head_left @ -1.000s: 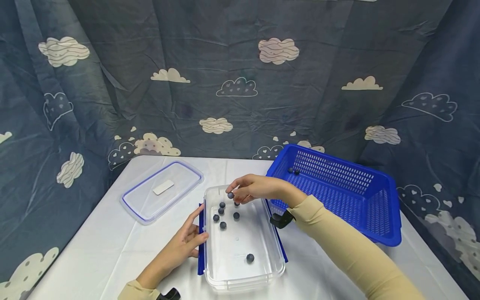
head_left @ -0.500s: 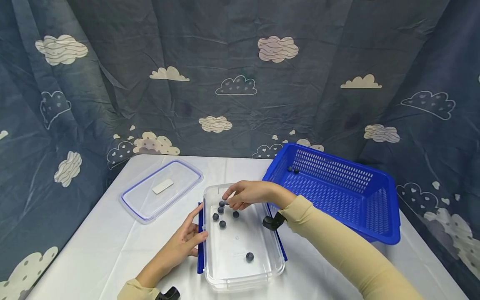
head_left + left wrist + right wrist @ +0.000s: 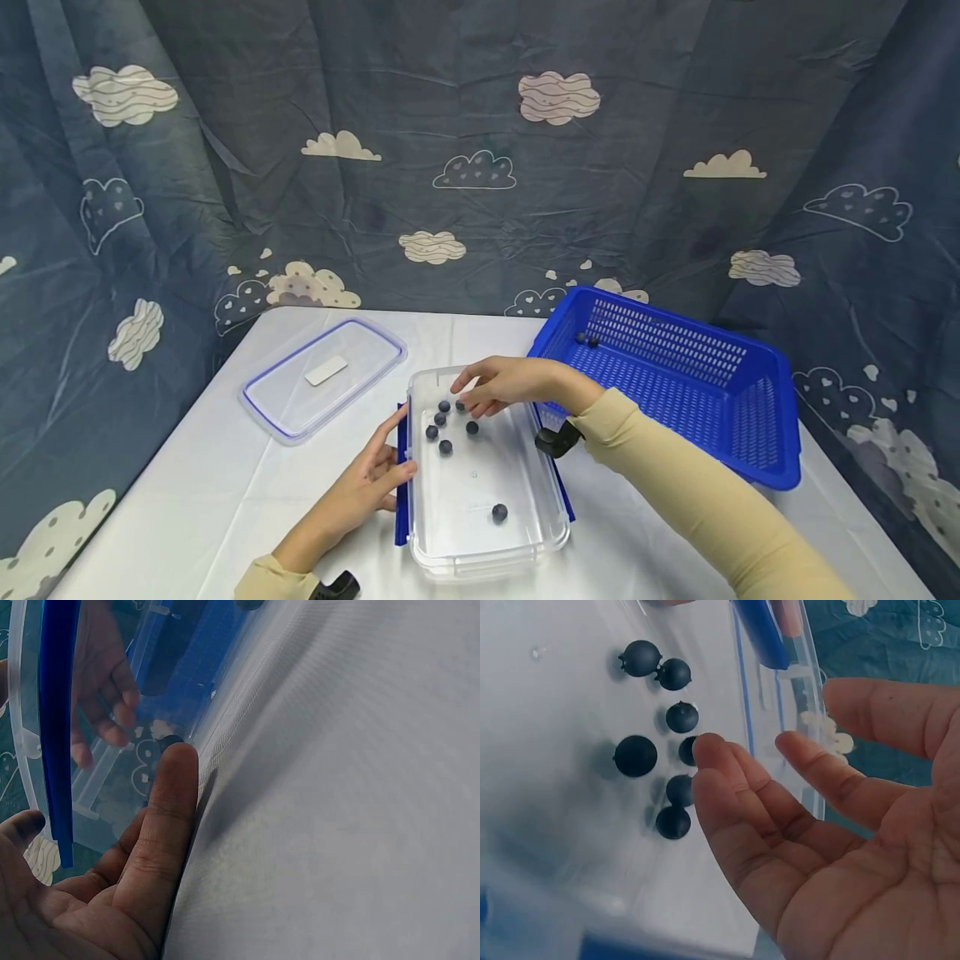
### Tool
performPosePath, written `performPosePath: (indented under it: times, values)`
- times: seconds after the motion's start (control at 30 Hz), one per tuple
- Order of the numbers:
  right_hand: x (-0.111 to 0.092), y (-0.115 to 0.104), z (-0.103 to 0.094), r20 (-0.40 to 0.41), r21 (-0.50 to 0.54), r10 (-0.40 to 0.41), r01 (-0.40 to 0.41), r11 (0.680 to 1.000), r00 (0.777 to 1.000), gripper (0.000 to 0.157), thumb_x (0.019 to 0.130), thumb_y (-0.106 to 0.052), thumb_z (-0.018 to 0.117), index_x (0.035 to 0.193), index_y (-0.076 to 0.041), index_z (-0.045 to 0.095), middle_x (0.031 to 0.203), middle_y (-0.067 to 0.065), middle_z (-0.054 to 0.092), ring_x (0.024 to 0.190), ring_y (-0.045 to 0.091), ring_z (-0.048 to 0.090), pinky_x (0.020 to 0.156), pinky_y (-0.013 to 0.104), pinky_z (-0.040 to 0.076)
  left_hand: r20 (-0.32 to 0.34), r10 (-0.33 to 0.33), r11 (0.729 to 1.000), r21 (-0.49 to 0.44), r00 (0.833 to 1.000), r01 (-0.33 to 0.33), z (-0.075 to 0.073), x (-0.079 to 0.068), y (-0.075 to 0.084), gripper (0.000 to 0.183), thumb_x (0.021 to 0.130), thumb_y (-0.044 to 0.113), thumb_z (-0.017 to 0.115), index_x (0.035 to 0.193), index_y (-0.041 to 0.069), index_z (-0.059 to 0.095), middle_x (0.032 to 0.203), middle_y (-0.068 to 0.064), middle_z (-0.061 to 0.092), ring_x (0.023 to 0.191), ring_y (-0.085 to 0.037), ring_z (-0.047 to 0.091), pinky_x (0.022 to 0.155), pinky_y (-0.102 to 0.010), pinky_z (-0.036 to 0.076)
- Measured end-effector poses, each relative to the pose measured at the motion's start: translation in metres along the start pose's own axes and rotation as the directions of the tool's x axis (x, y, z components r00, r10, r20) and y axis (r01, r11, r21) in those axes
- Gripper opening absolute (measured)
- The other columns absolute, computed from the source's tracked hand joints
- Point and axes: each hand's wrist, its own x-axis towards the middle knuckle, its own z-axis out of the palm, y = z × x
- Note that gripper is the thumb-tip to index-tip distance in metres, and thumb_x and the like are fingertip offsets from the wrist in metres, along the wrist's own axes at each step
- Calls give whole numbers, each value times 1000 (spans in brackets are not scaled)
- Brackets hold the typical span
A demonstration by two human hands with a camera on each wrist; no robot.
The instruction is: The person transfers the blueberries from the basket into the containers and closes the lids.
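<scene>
A clear plastic food container (image 3: 517,471) with blue side latches stands in the middle of the table. Several blueberries (image 3: 446,447) lie in it, most of them grouped toward its far left part. My right hand (image 3: 517,385) hovers over the far end, fingers spread apart with nothing between them. Close by its fingertips is one blueberry (image 3: 460,406); the right wrist view shows the berries (image 3: 636,756) loose on the floor beside the fingers. At the container's left side, my left hand (image 3: 360,492) touches the wall by the blue latch (image 3: 56,727), its fingers extended.
The container's lid (image 3: 352,358), edged by a blue seal, lies at the back left of the white table (image 3: 187,517). A blue perforated basket (image 3: 675,400) sits to the right, with two more blueberries (image 3: 587,340) in its far corner.
The right hand has lowered the blueberry it pinched into the container and let go of it, then risen slightly with fingers parted. The left hand stays at the container's side.
</scene>
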Motion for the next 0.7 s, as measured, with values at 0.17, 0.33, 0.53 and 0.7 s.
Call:
performPosePath:
  times: [0.17, 0.33, 0.53, 0.7]
  values:
    - [-6, 2, -7, -44, 13, -15, 16, 1000, 999, 40, 110, -20, 60, 146, -3, 59, 140, 25, 66, 114, 19, 72, 104, 38, 61, 8, 13, 1000, -8, 1000, -13, 0, -1, 2, 80, 111, 23, 59, 174, 36, 10, 123, -29, 57, 103, -25, 69, 77, -44, 69]
    - [-11, 2, -15, -73, 7, -53, 54, 999, 996, 38, 111, -23, 60, 145, -6, 61, 139, 21, 68, 121, 23, 73, 105, 39, 61, 8, 13, 1000, -20, 1000, -13, 1, -2, 2, 81, 111, 22, 59, 174, 34, 10, 123, -29, 57, 103, -25, 69, 77, -44, 69]
    - [-20, 4, -28, -119, 30, -85, 89, 996, 989, 43, 112, -23, 57, 150, -3, 57, 134, 17, 69, 131, 32, 69, 113, 48, 57, 8, 10, 1000, -20, 1000, -10, 1, -2, 1, 80, 111, 22, 59, 173, 37, 11, 122, -27, 57, 102, -24, 69, 77, -46, 69]
    - [-27, 8, -39, -159, 52, -91, 101, 994, 983, 41, 113, -22, 55, 150, -6, 58, 133, 16, 68, 132, 34, 68, 115, 52, 55, 5, 12, 1000, -18, 1000, -11, 1, -2, 0, 80, 111, 23, 59, 173, 37, 11, 122, -27, 57, 103, -25, 69, 78, -46, 69]
